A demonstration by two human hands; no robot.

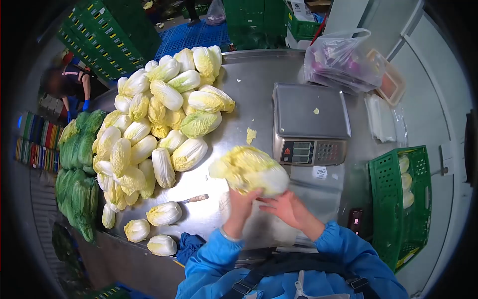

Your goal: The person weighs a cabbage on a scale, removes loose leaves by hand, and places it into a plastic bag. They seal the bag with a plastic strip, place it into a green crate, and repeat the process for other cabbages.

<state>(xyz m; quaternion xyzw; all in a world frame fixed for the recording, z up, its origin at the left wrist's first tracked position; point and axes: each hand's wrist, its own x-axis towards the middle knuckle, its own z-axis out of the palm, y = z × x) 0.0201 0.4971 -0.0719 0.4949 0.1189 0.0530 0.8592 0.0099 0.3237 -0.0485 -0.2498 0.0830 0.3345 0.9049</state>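
At the centre, a steel table [234,99] is being lit brightly, and a cabbage [249,169] is being supported just above it by both hands. The right hand [242,208] is being held partly curled at the cabbage's lower edge, its grip partly hidden; the left hand [291,209] is being kept half open, fingers extended beneath. Toward 10 o'clock, space is being taken up by a cabbage pile [144,129], with stacked green crates [107,37] and another person [74,84] being seen beyond. A blue pallet [191,37] is being shown at 11. The 2 o'clock side is being occupied by a scale [312,112] and a plastic bag [343,62], 4 by a green crate [398,234], 8 by a wooden-handled tool [197,198] near loose cabbages [164,214].
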